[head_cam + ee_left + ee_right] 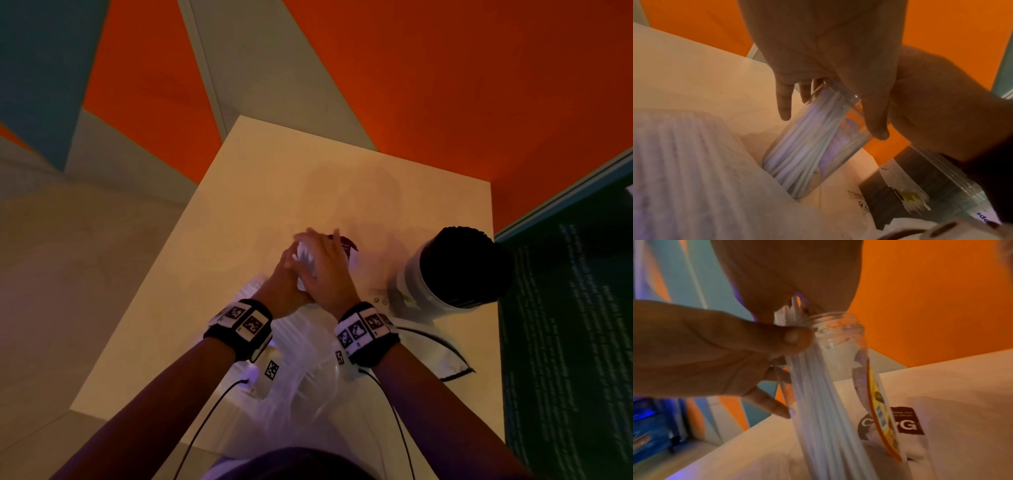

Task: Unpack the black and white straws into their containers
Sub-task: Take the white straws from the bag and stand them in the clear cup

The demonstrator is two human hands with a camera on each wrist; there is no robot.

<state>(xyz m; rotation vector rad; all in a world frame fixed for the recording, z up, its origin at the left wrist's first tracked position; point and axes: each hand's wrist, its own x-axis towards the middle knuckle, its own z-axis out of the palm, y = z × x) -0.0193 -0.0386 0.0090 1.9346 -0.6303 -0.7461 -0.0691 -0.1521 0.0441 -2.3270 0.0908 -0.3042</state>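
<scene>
A clear plastic jar [813,146] with an orange label holds a bunch of white straws [818,410] and stands tilted on the white table [274,178]. My left hand [286,274] grips the jar near its neck, thumb [793,337] against the rim and the straws. My right hand [325,263] lies over the jar mouth, palm on the straw tops and fingers stretched forward. Right of the hands, a clear tub [455,270] is packed with black straws. A clear bag of white straws [301,359] lies under my wrists.
A flat white packet with a black edge [445,359] lies at the table's front right. A white bag with dark printing [941,418] lies beside the jar. A dark panel [565,342] borders the table's right side. Orange floor surrounds the far edges.
</scene>
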